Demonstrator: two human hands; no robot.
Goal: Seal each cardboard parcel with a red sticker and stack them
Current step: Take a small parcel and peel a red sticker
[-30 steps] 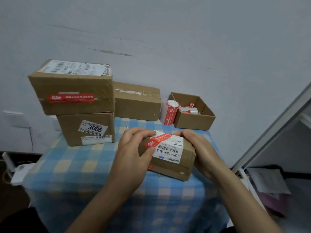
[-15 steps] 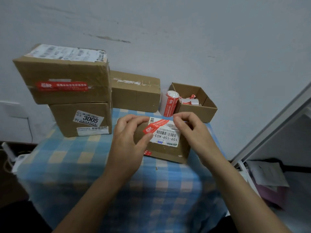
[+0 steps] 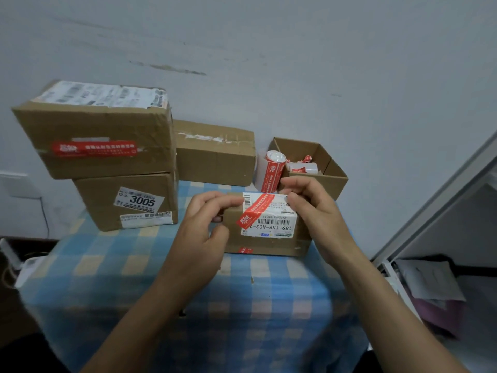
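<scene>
Sitting toward the far edge of the blue checked cloth [image 3: 161, 278], the small parcel [image 3: 269, 244] lies flat with its white shipping label facing up. A red sticker [image 3: 255, 211] runs slantwise across that label, from the far edge down toward the near left, and a short red end shows on the front face below.

The left hand [image 3: 204, 232] holds the parcel's left end. Its fingers [image 3: 228, 201] are curled over the top edge and the thumb is tucked against the near side. The right hand [image 3: 314, 211] is at the right end, fingers bent in a loose hook above the far right corner. Whether they pinch the sticker's tip or only hover against the cardboard, I cannot tell from here.

Off to the left two parcels are already stacked. The upper parcel [image 3: 102, 125] carries its own red seal [image 3: 94, 149] across the front and sits a little askew on the lower parcel [image 3: 102, 200], the one labelled 3005. A third parcel [image 3: 215, 160] stands behind them against the wall [image 3: 295, 63], just beside the stack.

Beyond the small parcel a sticker roll [image 3: 271, 170] stands upright, touching or nearly touching an open box [image 3: 330, 179] with crumpled red-and-white scraps inside. At the far right edge some papers lie on a lower surface — too dim to read.
</scene>
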